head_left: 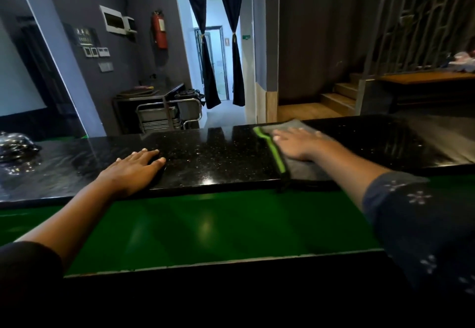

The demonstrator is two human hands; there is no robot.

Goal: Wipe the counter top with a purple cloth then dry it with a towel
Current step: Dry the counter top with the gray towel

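Observation:
A black speckled counter top (218,158) runs across the view. On its right half lies a grey towel (295,124) with a bright green edge, spread flat, one corner hanging over the near edge. My right hand (300,145) presses flat on the towel with fingers straight. My left hand (136,167) rests palm down on the bare counter to the left, fingers spread. No purple cloth shows in this view.
A green lower ledge (205,225) lies between me and the counter. A shiny dark object (15,147) sits at the counter's far left, with wet streaks nearby. Beyond are a metal trolley (164,114), a doorway with dark curtains and wooden steps (339,96).

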